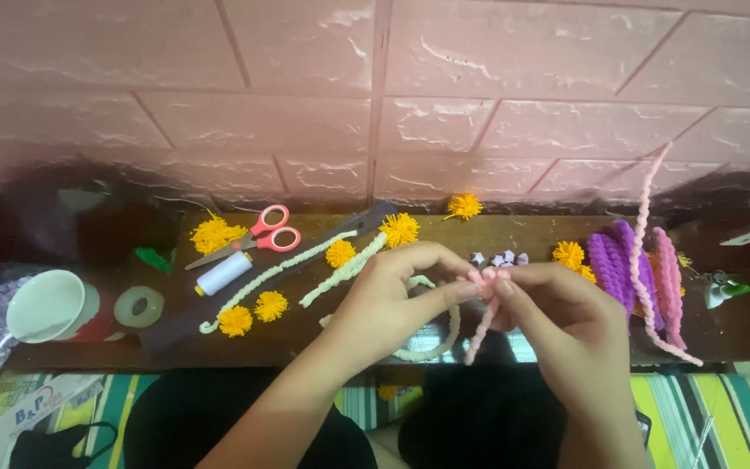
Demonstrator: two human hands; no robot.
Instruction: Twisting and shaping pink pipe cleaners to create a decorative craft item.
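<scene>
My left hand (388, 300) and my right hand (557, 317) meet above a dark wooden table (514, 233), both pinching a pink fuzzy pipe cleaner (483, 317) at its bent top. Its loose end hangs down between the hands. Under the left hand lies a cream pipe cleaner (431, 347), partly hidden. A second cream pipe cleaner (266, 278) stretches across the table to the left. Several yellow pompoms (269, 306) are scattered about.
Red-handled scissors (258, 238), a white thread spool (223, 274), a tape roll (139, 306) and a white cup (45, 306) sit at the left. A bundle of purple and pink pipe cleaners (635, 269) lies at the right. A pink brick wall (375, 95) stands behind.
</scene>
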